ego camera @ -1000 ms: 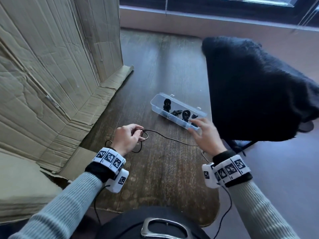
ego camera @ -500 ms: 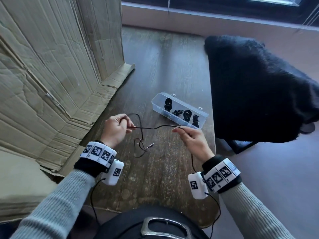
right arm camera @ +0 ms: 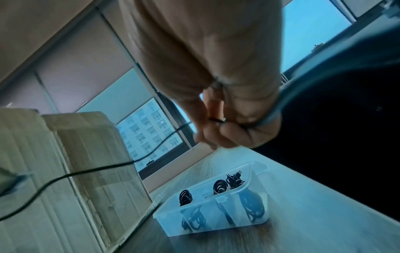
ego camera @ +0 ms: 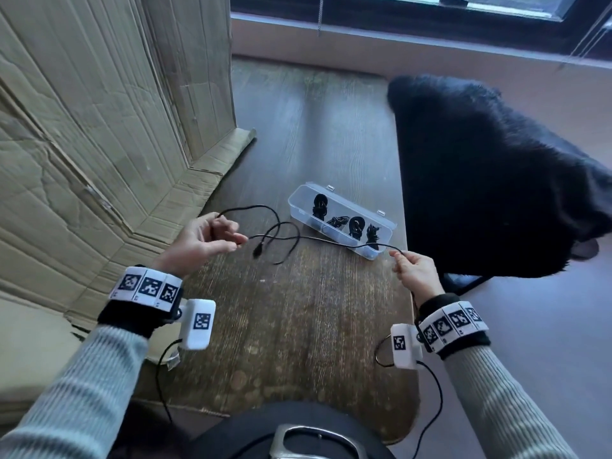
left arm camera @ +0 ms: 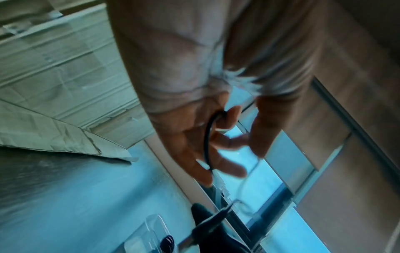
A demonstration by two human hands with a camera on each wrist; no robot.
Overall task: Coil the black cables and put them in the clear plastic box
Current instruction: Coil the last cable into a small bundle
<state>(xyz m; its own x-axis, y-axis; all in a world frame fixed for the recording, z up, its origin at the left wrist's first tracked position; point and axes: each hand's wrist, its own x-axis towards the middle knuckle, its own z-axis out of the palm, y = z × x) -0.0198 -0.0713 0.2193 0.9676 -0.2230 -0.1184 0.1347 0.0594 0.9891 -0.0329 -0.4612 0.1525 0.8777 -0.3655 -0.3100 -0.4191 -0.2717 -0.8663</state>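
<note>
above wooden table (ego camera: 298, 326) | both hands' grip holds black cable (ego camera: 331, 239) | no legible writing

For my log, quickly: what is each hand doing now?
Left hand: holds the black cable.
Right hand: pinches the same cable.

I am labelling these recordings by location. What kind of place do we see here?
Probably a room in a flat or office, not a workshop: a worn wooden table under a window, flattened cardboard propped beside it, and a tall building visible outside.
</note>
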